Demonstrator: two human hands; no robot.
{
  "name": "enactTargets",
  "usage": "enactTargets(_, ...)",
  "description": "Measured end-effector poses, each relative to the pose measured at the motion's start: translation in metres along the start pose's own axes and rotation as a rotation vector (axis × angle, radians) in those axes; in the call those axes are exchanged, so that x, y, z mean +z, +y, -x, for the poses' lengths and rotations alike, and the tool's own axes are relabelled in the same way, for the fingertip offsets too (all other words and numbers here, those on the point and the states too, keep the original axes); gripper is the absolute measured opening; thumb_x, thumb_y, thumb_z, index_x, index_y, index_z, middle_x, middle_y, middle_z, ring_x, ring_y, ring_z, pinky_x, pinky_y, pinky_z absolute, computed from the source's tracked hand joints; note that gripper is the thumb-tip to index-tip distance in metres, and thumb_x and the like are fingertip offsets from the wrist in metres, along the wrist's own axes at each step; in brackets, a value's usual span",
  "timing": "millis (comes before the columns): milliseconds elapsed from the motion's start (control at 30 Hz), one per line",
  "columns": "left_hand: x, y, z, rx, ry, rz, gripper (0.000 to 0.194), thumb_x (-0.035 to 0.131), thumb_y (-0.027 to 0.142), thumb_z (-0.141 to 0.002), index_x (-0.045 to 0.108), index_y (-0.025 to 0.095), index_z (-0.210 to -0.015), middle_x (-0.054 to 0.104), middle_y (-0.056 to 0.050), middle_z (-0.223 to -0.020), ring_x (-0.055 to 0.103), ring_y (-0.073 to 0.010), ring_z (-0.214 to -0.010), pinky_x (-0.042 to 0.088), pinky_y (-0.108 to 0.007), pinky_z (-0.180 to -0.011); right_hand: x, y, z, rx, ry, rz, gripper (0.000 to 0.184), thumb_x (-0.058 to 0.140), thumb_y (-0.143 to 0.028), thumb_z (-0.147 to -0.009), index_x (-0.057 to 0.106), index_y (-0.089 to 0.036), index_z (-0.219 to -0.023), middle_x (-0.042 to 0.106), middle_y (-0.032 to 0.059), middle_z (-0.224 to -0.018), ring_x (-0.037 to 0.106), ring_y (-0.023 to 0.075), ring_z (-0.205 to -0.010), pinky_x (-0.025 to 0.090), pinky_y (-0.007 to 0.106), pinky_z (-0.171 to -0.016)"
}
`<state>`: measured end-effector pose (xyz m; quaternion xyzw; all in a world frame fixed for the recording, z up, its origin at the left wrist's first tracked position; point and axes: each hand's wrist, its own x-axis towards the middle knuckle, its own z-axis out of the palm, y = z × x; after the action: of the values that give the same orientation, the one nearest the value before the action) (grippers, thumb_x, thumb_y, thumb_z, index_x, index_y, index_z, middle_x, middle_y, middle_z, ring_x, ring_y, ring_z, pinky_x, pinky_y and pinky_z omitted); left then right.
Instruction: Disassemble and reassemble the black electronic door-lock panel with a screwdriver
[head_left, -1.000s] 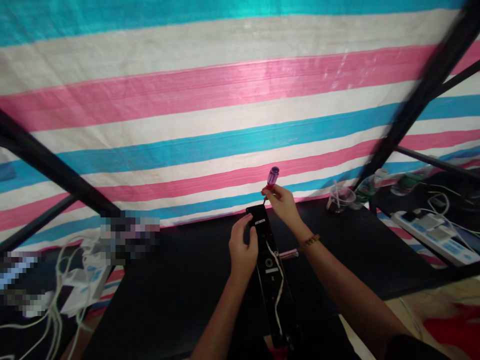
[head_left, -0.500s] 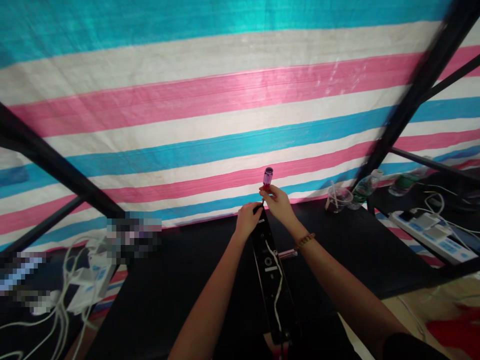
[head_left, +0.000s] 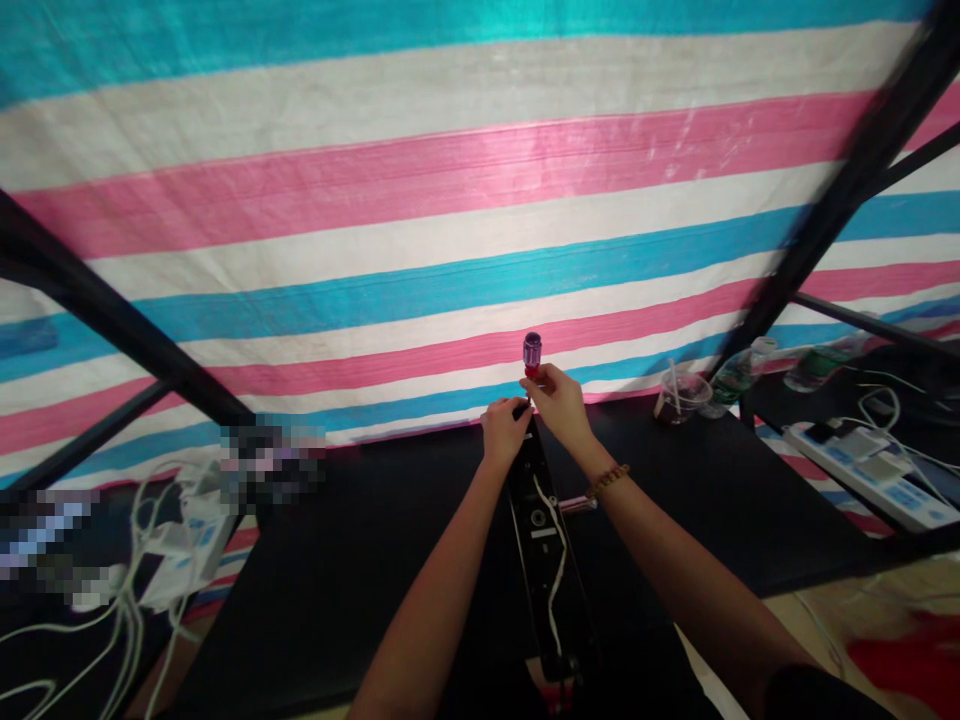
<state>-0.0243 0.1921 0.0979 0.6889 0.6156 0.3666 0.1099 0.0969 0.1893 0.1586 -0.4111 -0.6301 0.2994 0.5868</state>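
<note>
A long black panel (head_left: pixel 551 560) with a white cable along it lies lengthwise on the black table (head_left: pixel 360 560), running away from me. My right hand (head_left: pixel 561 405) is closed round a screwdriver (head_left: pixel 531 356) with a red and purple handle, held upright over the panel's far end. My left hand (head_left: pixel 504 431) pinches at that same far end, right beside the screwdriver's tip; what its fingers hold is too small to see. A beaded bracelet sits on my right wrist. A second pink-handled tool (head_left: pixel 576 503) lies on the table just right of the panel.
A striped pink, blue and white tarp (head_left: pixel 450 200) hangs behind the table. Black frame bars (head_left: pixel 840 190) cross at left and right. A plastic cup (head_left: pixel 681 395) and bottles (head_left: pixel 739 372) stand at the back right. Power strips (head_left: pixel 870 470) and white cables (head_left: pixel 135 590) lie on both sides.
My left hand slid from the panel's upper middle up to its far end, beside the screwdriver tip. The right hand with the screwdriver shifted slightly left and stands more upright.
</note>
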Motion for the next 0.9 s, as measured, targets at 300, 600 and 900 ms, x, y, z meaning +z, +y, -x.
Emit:
enactTargets(300,0.001,0.0,0.002,-0.003,0.003,0.01,0.017,0.061,0.033,-0.089,0.073,0.024,-0.098,0.071,-0.006,-0.098,0.061,-0.0223,-0.097,0.042,-0.036,-0.089,-0.003,0.003,0.005,-0.031,-0.059,-0.047,0.024,0.054,-0.038,-0.09,0.068,-0.02,-0.098,0.075,0.009,-0.096,0.072,0.0235,-0.091,0.058,0.036,-0.078)
enactTargets(600,0.0,0.0,0.003,-0.005,0.011,-0.01,0.018,0.062,0.034,-0.089,0.073,0.024,-0.099,0.071,-0.006,-0.099,0.061,-0.0226,-0.097,0.042,-0.036,-0.089,-0.004,0.003,0.006,0.007,-0.007,0.011,0.019,0.063,-0.039,-0.084,0.07,-0.021,-0.083,0.075,0.0053,-0.082,0.07,0.0223,-0.073,0.056,0.035,-0.073)
enactTargets(900,0.001,0.0,0.003,-0.011,0.0,-0.081,0.019,0.058,0.034,-0.092,0.072,0.023,-0.098,0.072,-0.005,-0.104,0.061,-0.0219,-0.101,0.042,-0.035,-0.089,-0.019,-0.019,0.019,-0.018,0.044,-0.191,0.025,0.059,-0.042,-0.09,0.066,-0.018,-0.095,0.075,0.0068,-0.089,0.07,0.0193,-0.076,0.057,0.035,-0.076)
